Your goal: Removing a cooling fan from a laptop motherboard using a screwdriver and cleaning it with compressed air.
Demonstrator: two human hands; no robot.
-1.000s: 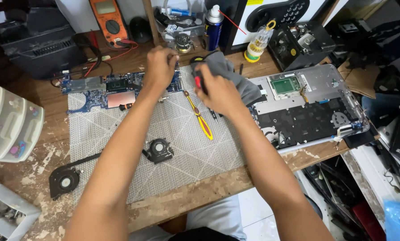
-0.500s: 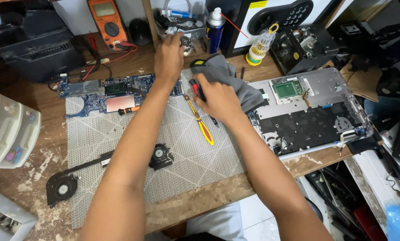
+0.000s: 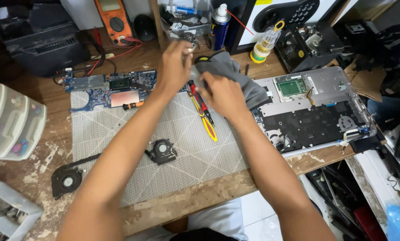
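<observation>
My left hand (image 3: 175, 67) is raised over the far edge of the grey mat (image 3: 164, 134). Its blurred fingertips sit close to a clear container (image 3: 189, 33) at the back, and I cannot tell whether they hold anything. My right hand (image 3: 222, 96) lies with curled fingers on the left edge of a grey cloth (image 3: 238, 73). Beside it are a red screwdriver (image 3: 195, 91) and a yellow screwdriver (image 3: 207, 127). A blue circuit board (image 3: 106, 87) lies left of my left hand, with a small orange screwdriver (image 3: 133, 105) on it.
An opened silver laptop base (image 3: 316, 107) lies to the right. Two black fans (image 3: 162, 151) (image 3: 66, 180) rest on the mat and the wooden desk. At the back stand an orange multimeter (image 3: 115, 18), a spray can (image 3: 218, 27) and a bottle of bits (image 3: 264, 44). White plastic drawers (image 3: 8, 120) stand left.
My left hand has lifted off the circuit board and moved away towards the container at the back. My right hand has stayed on the grey cloth.
</observation>
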